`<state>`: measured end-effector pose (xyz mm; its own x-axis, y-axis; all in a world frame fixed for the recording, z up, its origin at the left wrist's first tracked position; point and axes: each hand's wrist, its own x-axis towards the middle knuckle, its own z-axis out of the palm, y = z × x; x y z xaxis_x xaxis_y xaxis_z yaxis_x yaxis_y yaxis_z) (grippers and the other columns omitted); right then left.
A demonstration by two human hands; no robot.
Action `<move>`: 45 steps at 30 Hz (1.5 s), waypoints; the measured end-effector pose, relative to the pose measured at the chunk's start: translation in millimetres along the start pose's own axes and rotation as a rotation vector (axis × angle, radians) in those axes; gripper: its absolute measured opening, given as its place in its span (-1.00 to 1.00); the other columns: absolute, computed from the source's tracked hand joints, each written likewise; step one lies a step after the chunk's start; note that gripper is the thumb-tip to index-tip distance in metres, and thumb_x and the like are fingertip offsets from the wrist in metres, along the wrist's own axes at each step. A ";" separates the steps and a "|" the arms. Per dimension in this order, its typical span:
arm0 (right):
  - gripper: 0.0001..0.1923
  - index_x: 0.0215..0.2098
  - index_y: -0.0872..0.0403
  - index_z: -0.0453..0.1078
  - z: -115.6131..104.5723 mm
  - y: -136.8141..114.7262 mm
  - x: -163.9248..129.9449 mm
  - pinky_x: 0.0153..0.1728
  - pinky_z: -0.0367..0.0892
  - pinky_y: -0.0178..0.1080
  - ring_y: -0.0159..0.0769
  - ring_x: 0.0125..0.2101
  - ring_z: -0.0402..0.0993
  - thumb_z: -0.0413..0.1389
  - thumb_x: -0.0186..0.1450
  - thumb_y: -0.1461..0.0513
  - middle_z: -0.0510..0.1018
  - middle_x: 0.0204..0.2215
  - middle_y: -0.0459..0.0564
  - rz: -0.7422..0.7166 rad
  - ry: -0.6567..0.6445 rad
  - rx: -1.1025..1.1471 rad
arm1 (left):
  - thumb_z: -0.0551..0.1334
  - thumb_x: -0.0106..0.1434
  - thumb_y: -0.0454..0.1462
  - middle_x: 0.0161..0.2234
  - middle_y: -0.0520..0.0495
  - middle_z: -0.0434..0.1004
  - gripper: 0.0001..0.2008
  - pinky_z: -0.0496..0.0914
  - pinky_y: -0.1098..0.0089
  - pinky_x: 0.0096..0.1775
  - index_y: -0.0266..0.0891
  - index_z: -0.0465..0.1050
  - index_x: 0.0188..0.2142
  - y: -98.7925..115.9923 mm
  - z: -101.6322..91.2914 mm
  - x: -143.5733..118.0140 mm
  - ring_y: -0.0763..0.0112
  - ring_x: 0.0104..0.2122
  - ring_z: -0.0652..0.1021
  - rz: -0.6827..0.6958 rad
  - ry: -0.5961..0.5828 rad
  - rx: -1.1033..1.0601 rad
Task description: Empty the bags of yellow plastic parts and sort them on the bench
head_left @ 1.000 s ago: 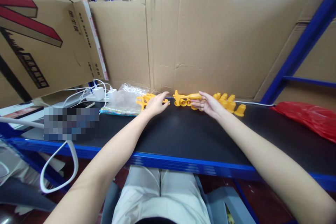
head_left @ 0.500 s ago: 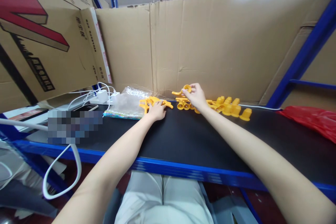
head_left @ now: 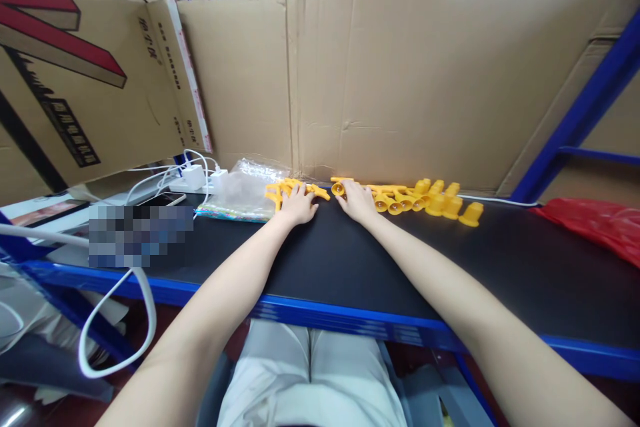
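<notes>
My left hand (head_left: 299, 207) rests on a small heap of yellow branched plastic pieces (head_left: 274, 195), fingers stretched apart over them. Just to its right, my right hand (head_left: 359, 201) is closed at the left end of a row of yellow plastic pieces. Its thumb and fingers are at a yellow cup-ended piece with a stick handle (head_left: 338, 189), whose round mouth faces me. Fingertips partly hide that piece. Several similar cup-ended pieces (head_left: 395, 207) lie side by side to the right of the hand. Beyond them, yellow cups (head_left: 453, 205) stand mouth down in a cluster.
A clear plastic bag (head_left: 245, 190) lies left of the heap. White chargers and cables (head_left: 193, 177) and a phone (head_left: 169, 199) are farther left. Red plastic (head_left: 595, 223) lies on the right. A cardboard wall (head_left: 425, 80) backs the black tabletop (head_left: 330, 260), edged by a blue beam (head_left: 350, 320).
My right hand has lowered the yellow cup-ended piece from above the row to the row's left end, moving slightly left. My left hand has stayed on the heap.
</notes>
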<state>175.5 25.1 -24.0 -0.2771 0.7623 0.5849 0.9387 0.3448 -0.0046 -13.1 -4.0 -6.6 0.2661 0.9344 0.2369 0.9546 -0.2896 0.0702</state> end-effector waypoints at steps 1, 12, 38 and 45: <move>-0.56 0.16 0.10 0.18 -1.6 -1.2 -0.5 -0.05 0.12 -0.07 -0.07 0.01 0.31 -0.11 0.34 0.17 0.37 0.08 0.19 -0.014 -0.005 -0.017 | -0.02 0.30 -0.10 0.31 -0.26 -0.08 -0.54 -0.05 -0.27 0.12 -0.17 0.25 0.14 -0.2 0.4 0.1 -0.03 0.28 0.01 0.006 0.008 -0.002; -0.57 0.18 -0.06 0.25 0.4 -5.7 -1.7 0.15 -0.13 0.09 -0.15 0.16 0.16 -0.17 0.38 0.22 0.28 0.18 0.10 -0.134 -0.121 -0.116 | 0.02 0.29 -0.15 0.27 -0.34 0.03 -0.57 -0.07 -0.23 0.14 -0.32 0.30 0.07 7.6 6.5 0.7 -0.04 0.26 0.06 -0.009 0.117 0.081; -0.44 0.27 -0.03 0.10 -2.1 -10.5 -3.9 0.16 -0.10 0.14 -0.15 0.19 0.12 -0.27 0.34 0.35 0.22 0.22 0.08 -0.071 -0.229 -0.101 | 0.08 0.25 -0.22 -0.27 -0.10 0.58 -0.80 0.36 0.28 -0.15 -0.20 0.47 -0.33 2.8 -17.1 4.4 0.24 -0.24 0.55 -0.024 0.452 -0.252; -0.42 0.28 -0.03 0.07 -7.3 -13.1 -5.8 0.18 -0.15 0.16 -0.15 0.20 0.10 -0.27 0.32 0.36 0.20 0.23 0.06 -0.069 -0.241 -0.106 | 0.02 0.30 -0.19 -0.29 -0.10 0.56 -0.78 0.35 0.38 -0.23 -0.22 0.38 -0.28 14.5 -19.8 -1.3 0.34 -0.30 0.54 0.020 0.476 -0.309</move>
<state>166.3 12.2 -21.4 -0.3696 0.8518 0.3713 0.9288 0.3504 0.1207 -2.2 -13.5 13.2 0.1254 0.7524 0.6467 0.8471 -0.4205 0.3250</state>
